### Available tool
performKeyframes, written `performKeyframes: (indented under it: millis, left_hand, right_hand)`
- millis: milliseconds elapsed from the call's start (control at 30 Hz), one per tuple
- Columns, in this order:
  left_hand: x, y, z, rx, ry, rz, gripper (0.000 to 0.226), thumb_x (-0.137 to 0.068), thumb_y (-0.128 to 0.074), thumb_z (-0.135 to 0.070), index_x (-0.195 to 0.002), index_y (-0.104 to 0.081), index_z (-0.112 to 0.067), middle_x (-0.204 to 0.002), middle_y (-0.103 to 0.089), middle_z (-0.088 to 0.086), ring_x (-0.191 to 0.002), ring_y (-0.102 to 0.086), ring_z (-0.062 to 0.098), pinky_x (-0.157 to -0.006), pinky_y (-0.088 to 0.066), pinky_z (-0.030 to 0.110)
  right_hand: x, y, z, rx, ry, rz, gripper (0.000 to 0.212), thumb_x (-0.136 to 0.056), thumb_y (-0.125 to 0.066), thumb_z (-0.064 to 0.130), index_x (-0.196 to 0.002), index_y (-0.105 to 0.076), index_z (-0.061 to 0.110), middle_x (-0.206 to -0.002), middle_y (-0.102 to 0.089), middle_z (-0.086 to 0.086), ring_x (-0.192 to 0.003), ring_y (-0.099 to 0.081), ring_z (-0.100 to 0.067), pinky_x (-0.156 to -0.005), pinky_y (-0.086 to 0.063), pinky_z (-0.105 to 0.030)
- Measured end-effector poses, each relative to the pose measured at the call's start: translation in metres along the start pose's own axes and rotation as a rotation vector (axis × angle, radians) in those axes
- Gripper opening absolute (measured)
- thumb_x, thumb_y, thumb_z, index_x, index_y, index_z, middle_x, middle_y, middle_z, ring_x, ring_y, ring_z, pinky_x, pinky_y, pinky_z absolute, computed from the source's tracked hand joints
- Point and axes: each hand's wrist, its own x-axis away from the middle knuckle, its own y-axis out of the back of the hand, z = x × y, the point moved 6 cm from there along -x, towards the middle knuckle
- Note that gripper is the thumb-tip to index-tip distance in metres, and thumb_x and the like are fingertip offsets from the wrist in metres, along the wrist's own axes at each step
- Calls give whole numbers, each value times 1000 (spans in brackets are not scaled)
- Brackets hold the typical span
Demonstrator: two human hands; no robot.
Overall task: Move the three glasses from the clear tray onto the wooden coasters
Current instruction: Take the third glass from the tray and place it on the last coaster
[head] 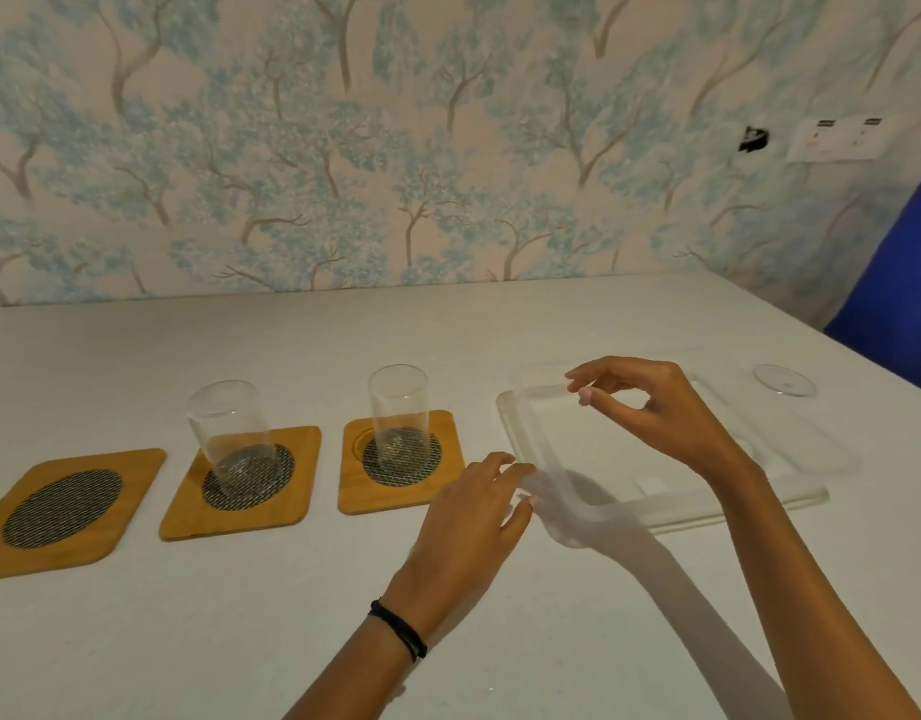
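Observation:
Three wooden coasters with dark mesh centres lie in a row on the white table. The left coaster (58, 506) is bare. A clear glass (234, 433) stands on the middle coaster (286, 491), and another glass (400, 413) on the right coaster (354, 485). The clear tray (707, 504) lies to their right. A third glass (784, 380) stands at the tray's far right end. My right hand (661, 413) hovers over the tray's left part, thumb and forefinger curled close together with nothing between them. My left hand (474, 517) rests flat at the tray's near left corner.
A blue chair back (895, 293) stands past the table's right edge. A wallpapered wall with a socket plate (837, 137) runs behind the table. The table's right edge slants close behind the tray.

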Motion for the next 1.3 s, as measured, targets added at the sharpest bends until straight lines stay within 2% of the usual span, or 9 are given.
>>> performKeyframes:
  millis: [133, 233, 367, 533, 633, 733, 933, 1300]
  left_hand:
    - [-12, -22, -10, -24, 26, 81, 45, -96, -36, -41, -139, -33, -27, -150, -30, 0, -129, -37, 16, -98, -37, 32]
    - [-17, -36, -15, -29, 46, 103, 49, -96, -33, -45, -141, -27, -29, -154, -22, 0, -133, -31, 17, -101, -35, 33]
    - [-24, -49, -18, 32, 82, 102, 52, -95, -30, -49, -143, -23, -31, -156, -15, -1, -137, -23, 15, -108, -27, 32]
    - [-27, -58, -16, 88, 106, 77, 51, -94, -28, -51, -142, -23, -33, -157, -12, -5, -139, -20, 12, -110, -24, 32]
    - [-25, -61, -14, 115, 121, 67, 53, -93, -26, -52, -143, -21, -34, -157, -11, -8, -139, -18, 11, -111, -21, 31]
    - [-23, -62, -16, 118, 131, 58, 57, -92, -22, -54, -144, -14, -32, -157, -9, -8, -140, -17, 11, -113, -21, 33]
    - [-21, -62, -15, 68, 147, 43, 60, -92, -21, -53, -145, -16, -26, -156, -13, -6, -139, -19, 11, -112, -21, 30]
    - [-13, -63, -13, 21, 129, 43, 59, -93, -21, -54, -145, -15, -27, -156, -13, -6, -139, -21, 10, -111, -21, 28]
  right_hand:
    - [11, 44, -33, 1, -73, -218, 12, -85, -63, 17, -95, -70, 17, -94, -72, 1, -84, -67, -9, -78, -52, -18]
    - [20, 77, -60, 59, -143, -391, 14, -85, -63, 20, -97, -69, 15, -96, -71, -3, -86, -65, -12, -80, -51, -23]
    - [34, 108, -94, 195, -244, -487, 21, -84, -65, 21, -102, -68, 12, -109, -66, -11, -96, -58, -16, -84, -44, -26]
    - [48, 119, -130, 319, -491, -397, 42, -81, -67, 27, -120, -58, 13, -131, -52, -17, -123, -44, -31, -103, -35, -43]
    - [57, 115, -148, 323, -698, -310, 63, -81, -68, 28, -136, -40, 15, -144, -33, -21, -132, -30, -38, -105, -32, -49]
    - [61, 111, -157, 287, -806, -263, 71, -81, -67, 28, -141, -30, 17, -147, -28, -21, -131, -33, -42, -104, -33, -54]
    - [61, 108, -158, 280, -811, -299, 69, -81, -68, 27, -139, -33, 16, -141, -35, -23, -122, -44, -43, -100, -38, -52]
    - [49, 95, -139, 325, -709, -335, 61, -78, -71, 30, -131, -43, 22, -131, -46, -22, -115, -50, -40, -92, -43, -47]
